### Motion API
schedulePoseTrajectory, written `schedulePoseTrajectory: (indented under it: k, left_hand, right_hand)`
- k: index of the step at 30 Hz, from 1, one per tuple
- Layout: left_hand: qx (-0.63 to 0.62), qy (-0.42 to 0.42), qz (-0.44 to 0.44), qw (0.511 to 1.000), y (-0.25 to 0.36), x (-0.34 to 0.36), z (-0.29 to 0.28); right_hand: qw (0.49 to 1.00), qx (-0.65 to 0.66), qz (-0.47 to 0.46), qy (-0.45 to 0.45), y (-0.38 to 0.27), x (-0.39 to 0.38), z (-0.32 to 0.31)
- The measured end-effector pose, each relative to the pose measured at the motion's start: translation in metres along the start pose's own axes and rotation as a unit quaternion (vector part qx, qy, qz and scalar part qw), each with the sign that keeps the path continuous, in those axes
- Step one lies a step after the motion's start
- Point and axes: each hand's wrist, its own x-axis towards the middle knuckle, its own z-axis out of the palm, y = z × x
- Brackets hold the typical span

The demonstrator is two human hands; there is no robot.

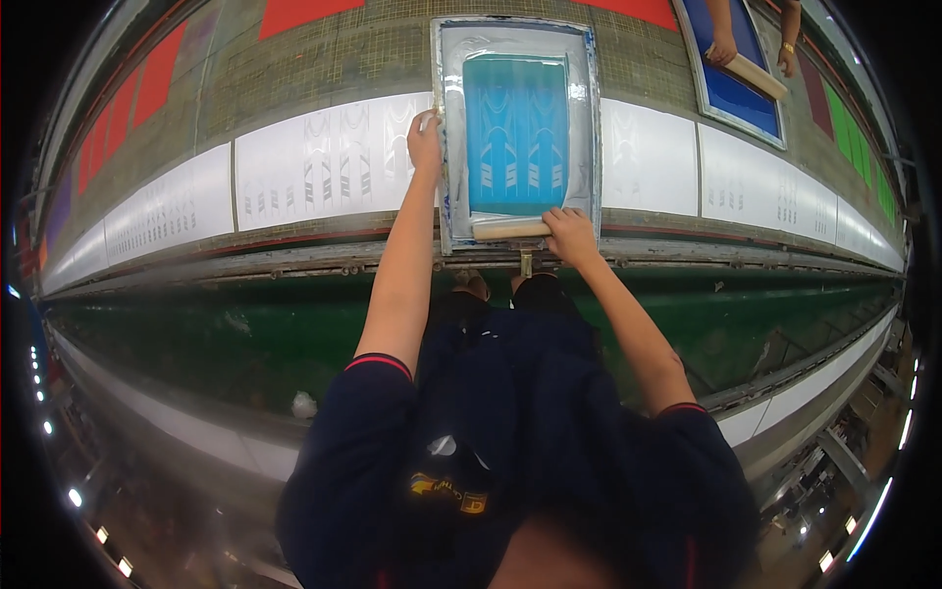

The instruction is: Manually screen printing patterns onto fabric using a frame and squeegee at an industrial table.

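A screen-printing screen with a metal frame and a light blue stencil of pale patterns lies over a row of white sheets on a long table. My left hand is at the frame's left edge, fingers curled on it. My right hand is closed on the right end of a light-coloured squeegee, which lies across the near end of the screen, below the stencil.
A co-worker's hands are at a second screen at the back right, with a squeegee. Red sheets and green sheets lie farther back. A metal rail runs along the table's near edge, above a green floor.
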Motion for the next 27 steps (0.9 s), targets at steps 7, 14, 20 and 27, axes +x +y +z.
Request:
schedulePoseTrajectory:
  k: [7, 14, 20, 27]
  left_hand:
    - [-0.031, -0.034, -0.076, 0.996, 0.014, -0.006, -0.004]
    - [0.061, -0.069, -0.068, 0.993, 0.010, 0.008, -0.003]
    - [0.312, -0.100, -0.121, 0.937, 0.040, 0.078, -0.002]
    - [0.391, -0.061, 0.158, 0.904, 0.098, 0.190, 0.118]
  right_hand:
    - [0.999, -0.027, 0.016, 0.023, 0.101, 0.178, -0.034]
    - [1.000, -0.020, 0.004, -0.001, 0.189, 0.363, -0.075]
    - [0.998, 0.012, 0.010, -0.065, 0.209, 0.403, -0.083]
    - [0.999, -0.003, -0.001, -0.047, 0.227, 0.421, -0.064]
